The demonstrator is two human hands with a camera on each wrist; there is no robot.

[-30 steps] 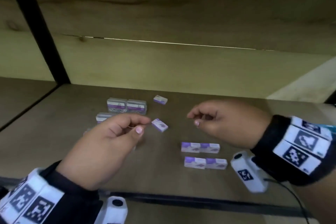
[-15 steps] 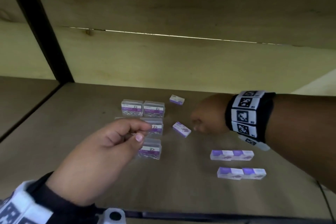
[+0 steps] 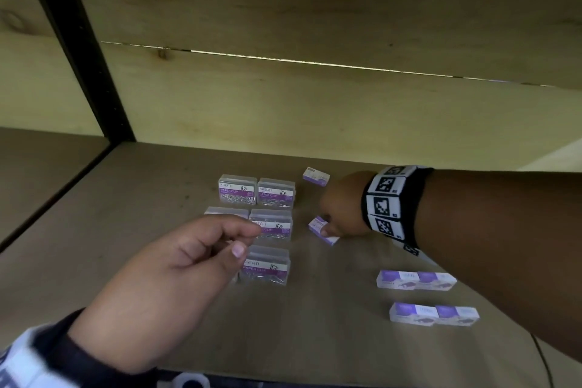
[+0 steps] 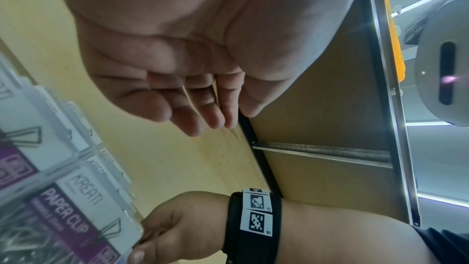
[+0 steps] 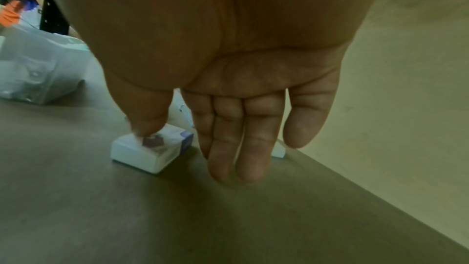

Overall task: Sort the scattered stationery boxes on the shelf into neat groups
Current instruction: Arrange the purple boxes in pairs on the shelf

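Observation:
Several clear paper clip boxes (image 3: 271,225) with purple labels lie grouped at mid-shelf; they show close up in the left wrist view (image 4: 71,218). My left hand (image 3: 245,239) hovers above them with loosely curled fingers and holds nothing (image 4: 203,111). My right hand (image 3: 329,227) reaches in from the right. Its thumb presses on top of a small white and purple box (image 3: 318,227), which lies askew. In the right wrist view the straight fingers (image 5: 228,148) hang beside that box (image 5: 142,154), apart from it. Another small box (image 3: 316,175) lies loose behind.
Two neat pairs of small white and purple boxes (image 3: 416,280) (image 3: 434,314) lie at the front right of the wooden shelf (image 3: 157,186). A black upright post (image 3: 85,50) stands at the back left. The wooden back wall (image 3: 315,110) lies close behind the boxes.
My right hand has reached forward and left, and its thumb has come down on the askew small box. My left hand stays hovering over the paper clip boxes.

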